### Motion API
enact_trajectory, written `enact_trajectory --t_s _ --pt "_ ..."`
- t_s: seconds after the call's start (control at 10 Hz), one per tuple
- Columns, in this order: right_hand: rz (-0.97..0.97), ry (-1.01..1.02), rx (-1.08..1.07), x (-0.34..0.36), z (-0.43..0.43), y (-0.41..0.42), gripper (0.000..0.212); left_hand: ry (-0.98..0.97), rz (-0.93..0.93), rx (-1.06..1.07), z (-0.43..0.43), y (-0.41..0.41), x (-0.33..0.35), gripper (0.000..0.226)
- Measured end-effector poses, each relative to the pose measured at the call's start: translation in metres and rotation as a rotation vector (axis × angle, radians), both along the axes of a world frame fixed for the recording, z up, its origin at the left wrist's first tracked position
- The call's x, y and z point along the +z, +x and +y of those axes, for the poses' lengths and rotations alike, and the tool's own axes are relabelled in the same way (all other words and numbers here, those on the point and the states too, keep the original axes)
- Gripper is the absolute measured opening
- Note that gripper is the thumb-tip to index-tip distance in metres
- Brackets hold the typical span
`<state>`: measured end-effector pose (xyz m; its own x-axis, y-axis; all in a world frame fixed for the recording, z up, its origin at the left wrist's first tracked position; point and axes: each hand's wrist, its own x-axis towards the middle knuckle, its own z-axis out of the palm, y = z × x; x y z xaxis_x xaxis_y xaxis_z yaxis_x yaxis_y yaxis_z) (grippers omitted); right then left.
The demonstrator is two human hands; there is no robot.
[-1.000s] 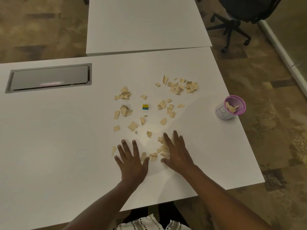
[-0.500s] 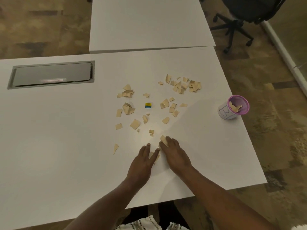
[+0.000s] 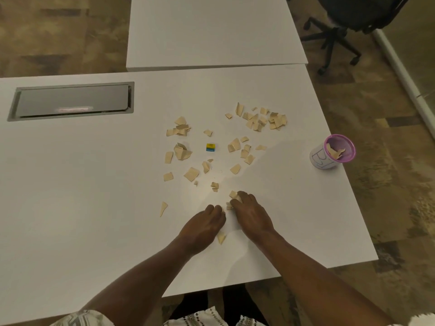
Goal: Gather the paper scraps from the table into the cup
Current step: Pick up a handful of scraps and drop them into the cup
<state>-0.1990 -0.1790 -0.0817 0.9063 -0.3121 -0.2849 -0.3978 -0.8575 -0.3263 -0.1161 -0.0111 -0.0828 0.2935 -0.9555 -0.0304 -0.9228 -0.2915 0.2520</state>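
Observation:
Several tan paper scraps [image 3: 235, 147] lie scattered over the middle of the white table [image 3: 94, 208]. A white cup with a purple rim [image 3: 333, 152] stands near the table's right edge and holds a few scraps. My left hand [image 3: 203, 225] and my right hand [image 3: 251, 214] sit side by side at the near edge of the scatter, fingers curled inward. A small clump of scraps [image 3: 231, 201] shows between the fingertips, and my right hand's fingers curl round it. One scrap [image 3: 221, 237] lies between the two wrists.
A small yellow and blue block [image 3: 210, 147] sits among the scraps. A grey cable hatch [image 3: 73, 101] is set into the table at the far left. A second white table [image 3: 211, 31] adjoins behind. An office chair [image 3: 348, 20] stands on the floor at the far right.
Both hands went from flat and spread to drawn together with curled fingers, sweeping nearby scraps into a clump between them. One scrap was left behind near the wrists.

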Motion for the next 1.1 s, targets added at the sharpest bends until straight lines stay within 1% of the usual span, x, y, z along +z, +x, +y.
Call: enact_trajectory --t_s 0.1,0.2,0.3,0.4,0.5,0.6,0.7,0.8,0.9,1.0,1.1 --pt "0.024 0.035 -0.051 0.004 -0.005 0.003 0.029 0.032 0.062 0.039 -0.003 0.002 0.001 0.033" --pt "-0.014 0.062 -0.087 0.006 -0.009 0.004 0.029 0.095 0.119 0.115 -0.009 0.003 0.0 0.019" --pt "-0.152 0.118 -0.156 0.007 -0.012 0.001 0.023 0.131 0.198 0.219 -0.016 0.004 -0.003 0.019" --pt "-0.24 0.179 -0.266 0.01 -0.016 0.003 0.02 0.097 0.257 0.322 -0.021 0.006 -0.005 0.014" --pt "-0.3 0.292 -0.47 0.016 -0.021 0.007 0.015 0.023 0.387 0.486 -0.027 0.008 -0.002 0.015" --pt "-0.269 0.423 -0.67 0.021 -0.028 0.009 0.009 -0.065 0.564 0.744 -0.036 0.014 0.0 0.021" --pt "-0.27 0.592 -0.847 0.024 -0.038 0.007 0.017 -0.151 0.704 0.944 -0.046 0.02 0.005 0.026" --pt "-0.305 0.789 -1.027 0.027 -0.051 0.005 0.015 -0.175 0.783 1.037 -0.059 0.024 0.014 0.03" --pt "-0.355 0.958 -1.157 0.028 -0.068 0.004 0.009 -0.197 0.861 1.088 -0.077 0.027 0.024 0.029" --pt "-0.414 1.097 -1.236 0.033 -0.087 0.002 0.01 -0.24 0.939 1.11 -0.101 0.026 0.034 0.031" --pt "-0.477 1.167 -1.271 0.041 -0.111 -0.002 0.016 -0.278 0.979 1.091 -0.132 0.024 0.046 0.029"
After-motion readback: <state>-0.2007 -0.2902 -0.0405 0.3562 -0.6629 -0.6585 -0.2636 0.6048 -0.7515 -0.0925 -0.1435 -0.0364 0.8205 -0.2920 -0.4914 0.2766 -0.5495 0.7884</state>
